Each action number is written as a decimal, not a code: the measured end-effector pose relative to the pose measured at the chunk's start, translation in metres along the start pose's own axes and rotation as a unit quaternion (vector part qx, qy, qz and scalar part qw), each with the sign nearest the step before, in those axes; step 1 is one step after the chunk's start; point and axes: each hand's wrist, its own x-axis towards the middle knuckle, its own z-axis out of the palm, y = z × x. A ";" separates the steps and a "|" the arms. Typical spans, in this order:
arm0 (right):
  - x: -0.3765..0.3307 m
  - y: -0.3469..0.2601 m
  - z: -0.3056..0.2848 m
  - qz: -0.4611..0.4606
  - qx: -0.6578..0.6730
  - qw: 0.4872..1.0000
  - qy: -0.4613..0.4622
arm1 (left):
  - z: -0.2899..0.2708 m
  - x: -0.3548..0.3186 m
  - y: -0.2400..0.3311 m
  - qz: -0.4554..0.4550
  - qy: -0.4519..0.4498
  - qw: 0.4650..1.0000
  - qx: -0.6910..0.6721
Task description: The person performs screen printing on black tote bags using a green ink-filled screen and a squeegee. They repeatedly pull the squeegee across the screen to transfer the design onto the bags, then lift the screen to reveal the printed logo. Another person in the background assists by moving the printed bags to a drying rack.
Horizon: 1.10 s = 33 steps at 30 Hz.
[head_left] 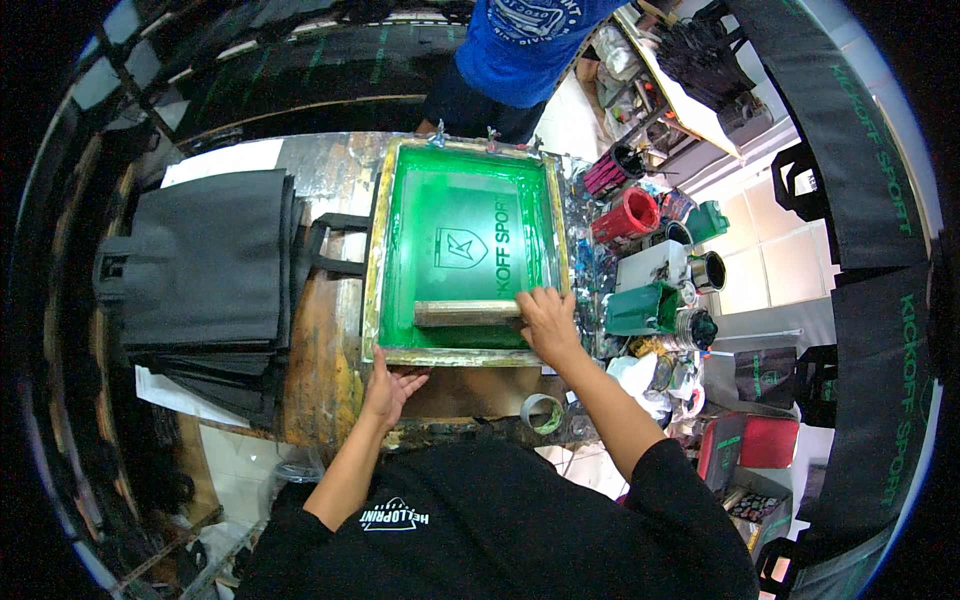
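Note:
A screen-printing frame (470, 357) with pale, ink-stained edges lies on the table before me. Green ink covers the border of its mesh, and a shield emblem with lettering shows in the middle. Across the near part of the mesh lies a wooden-handled squeegee (465, 314). My right hand (548, 322) is closed round the squeegee's right end. At the frame's near left corner is my left hand (393, 390), its thumb against the frame's edge and its fingers stretched out below it. A black bag's handle (335, 245) sticks out from under the frame's left side.
A stack of black bags (205, 260) lies at the left. Ink containers crowd the right side, among them a red pot (628, 216) and a green tub (642, 308). A tape roll (541, 412) sits near the front edge. Another person in a blue shirt (525, 50) stands opposite.

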 end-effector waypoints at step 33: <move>0.297 0.132 0.031 -0.117 0.006 0.991 0.070 | -0.015 0.021 0.015 -0.242 0.067 0.954 0.161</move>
